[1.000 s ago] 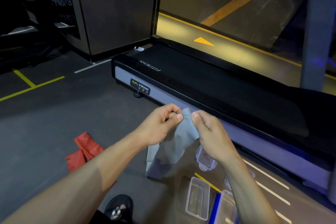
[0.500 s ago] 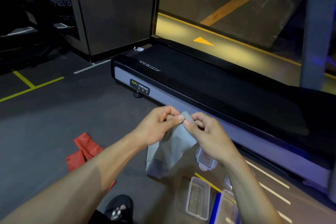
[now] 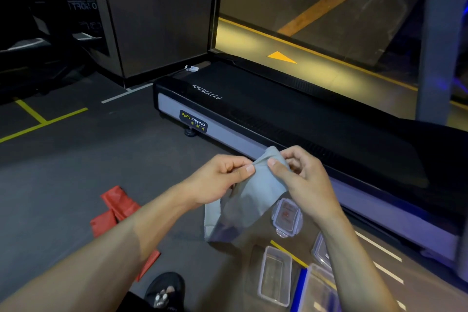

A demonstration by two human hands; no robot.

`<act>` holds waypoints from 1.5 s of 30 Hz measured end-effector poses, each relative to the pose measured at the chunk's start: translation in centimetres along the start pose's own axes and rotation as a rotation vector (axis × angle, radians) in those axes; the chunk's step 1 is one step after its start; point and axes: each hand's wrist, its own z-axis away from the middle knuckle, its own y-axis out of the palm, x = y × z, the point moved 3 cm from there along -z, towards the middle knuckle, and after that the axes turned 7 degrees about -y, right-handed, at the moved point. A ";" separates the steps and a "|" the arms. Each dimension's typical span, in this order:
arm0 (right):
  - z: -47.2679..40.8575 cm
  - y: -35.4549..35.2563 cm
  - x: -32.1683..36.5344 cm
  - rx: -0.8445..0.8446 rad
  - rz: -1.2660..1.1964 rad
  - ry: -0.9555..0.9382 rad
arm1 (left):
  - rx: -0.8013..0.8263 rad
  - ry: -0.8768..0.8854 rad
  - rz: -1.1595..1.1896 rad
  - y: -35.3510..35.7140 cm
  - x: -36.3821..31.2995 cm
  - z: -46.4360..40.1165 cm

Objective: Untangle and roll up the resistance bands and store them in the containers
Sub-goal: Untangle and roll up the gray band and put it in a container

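Nearest, clear hard-plastic rectangular containers (image 3: 274, 276) and a snap-clip lid (image 3: 287, 216) lie on the matte dark floor (image 3: 76, 164), beside a flat, crumpled red band (image 3: 115, 206). Above them the left hand (image 3: 215, 180) and right hand (image 3: 301, 177) each pinch, with curled fingers, the top edge of a thin, limp pale-grey band (image 3: 243, 205) that droops in soft folds toward the floor. Beyond stands a treadmill (image 3: 278, 114) with a textured black belt and smooth grey side rail.
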 end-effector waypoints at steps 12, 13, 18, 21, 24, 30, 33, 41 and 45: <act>0.1 0.6 0.0 0.188 -0.035 0.069 | -0.114 0.048 0.014 -0.1 0.0 -0.7; 0.1 0.7 -0.1 0.205 -0.049 0.075 | -0.102 0.062 0.025 -0.1 0.0 -0.7; 0.4 1.2 -0.9 0.328 -0.082 0.105 | -0.046 0.090 -0.056 0.0 -0.1 -0.6; 0.4 1.2 -0.7 0.329 -0.096 0.114 | -0.078 0.088 -0.075 0.1 -0.4 -0.4; 0.3 0.9 -0.7 0.270 -0.170 0.090 | -0.092 0.064 -0.055 0.0 -0.2 -0.5; 0.6 1.3 -0.4 0.179 -0.079 -0.028 | -0.154 0.069 0.031 0.0 0.3 -0.9; 0.3 1.0 0.1 0.092 0.004 -0.093 | -0.128 0.058 0.053 0.4 -0.2 -0.7; -0.1 -0.5 0.2 -0.038 0.124 -0.135 | -0.038 0.010 0.007 1.0 0.0 -0.1; 0.0 -0.8 0.1 -0.003 0.030 -0.053 | 0.000 -0.011 0.042 0.6 -0.3 -0.1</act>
